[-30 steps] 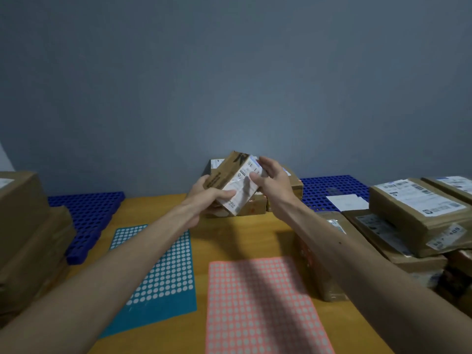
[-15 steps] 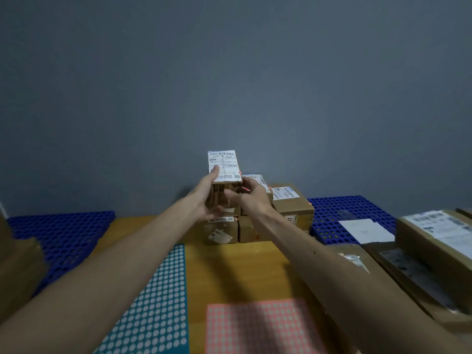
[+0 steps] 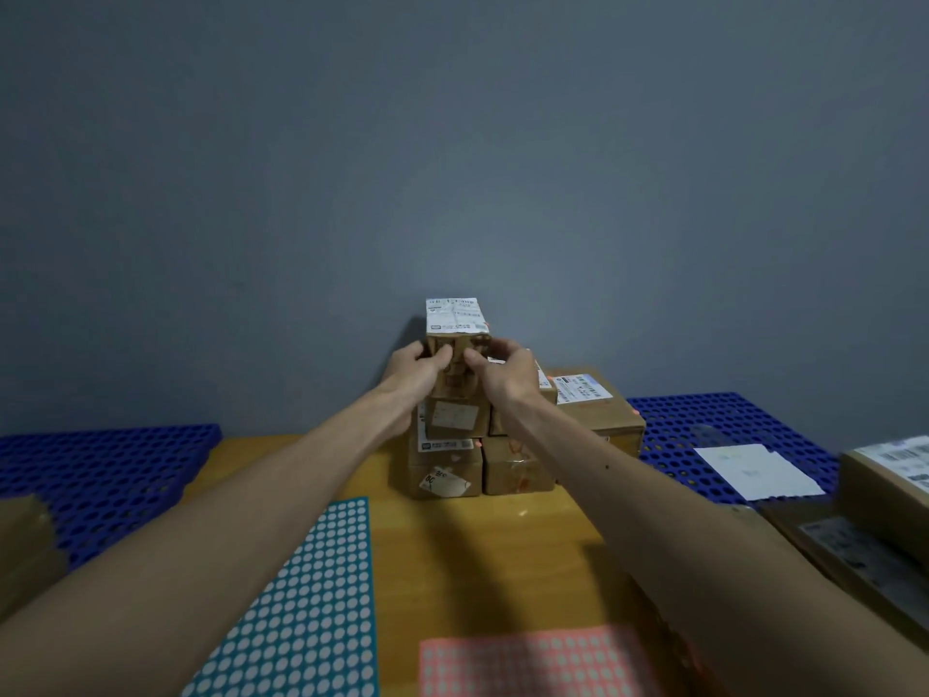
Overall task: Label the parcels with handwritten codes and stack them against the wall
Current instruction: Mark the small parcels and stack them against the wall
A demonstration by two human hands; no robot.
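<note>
A small brown parcel [image 3: 456,325] with a white shipping label on top sits on the left column of a stack of cardboard parcels [image 3: 447,475] against the grey wall. My left hand [image 3: 413,373] grips its left side and my right hand [image 3: 502,370] grips its right side, thumbs on the near face. A small orange dot shows at the label's right edge. A wider parcel [image 3: 590,404] lies at the right of the stack. Both forearms reach forward over the wooden table [image 3: 482,555].
A teal sheet of white round stickers [image 3: 306,601] and a pink sticker sheet [image 3: 533,664] lie near me. Blue perforated mats [image 3: 100,470] flank the table, a white paper [image 3: 754,470] on the right one. More parcels sit at the far right [image 3: 885,490] and left edge [image 3: 25,540].
Both hands carried the small parcel forward and turned it upright, then lowered it onto the left column of the stack. The camera moved closer and tilted up.
</note>
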